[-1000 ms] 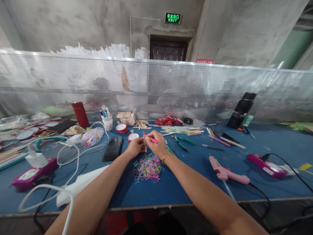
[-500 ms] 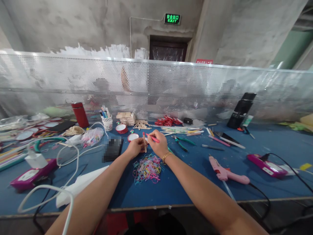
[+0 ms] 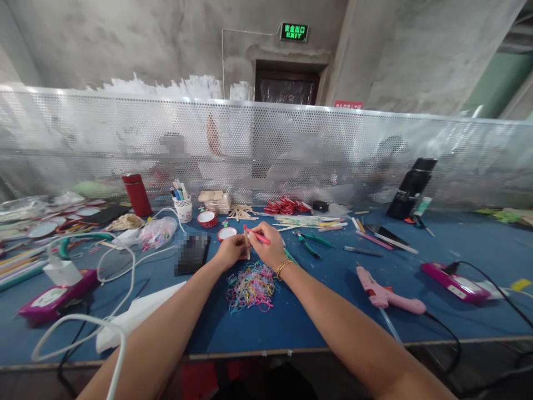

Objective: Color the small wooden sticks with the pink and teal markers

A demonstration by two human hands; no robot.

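Note:
My left hand point(image 3: 233, 249) is closed on a flat wooden craft stick point(image 3: 248, 251), held nearly upright. In my right hand point(image 3: 270, 244) is a red marker pen point(image 3: 261, 238), its tip at the upper part of the stick. A gold-coloured bracelet point(image 3: 283, 269) circles my right wrist. Just below both hands lies a loose pile of coloured elastic bands point(image 3: 251, 287). Behind the left hand rests a round white disc with a red rim point(image 3: 227, 233).
A pink glue gun point(image 3: 387, 294) and green-handled pliers point(image 3: 310, 243) lie to the right. At the left are a black wallet-like item point(image 3: 194, 254), a white cable point(image 3: 120, 333) and a red flask point(image 3: 136, 194). Wooden sticks point(image 3: 241, 212) and a perforated metal screen point(image 3: 275, 144) stand behind.
The red marker has shifted very slightly left and down, against the stick. My left hand keeps its hold, and the surrounding things stay put.

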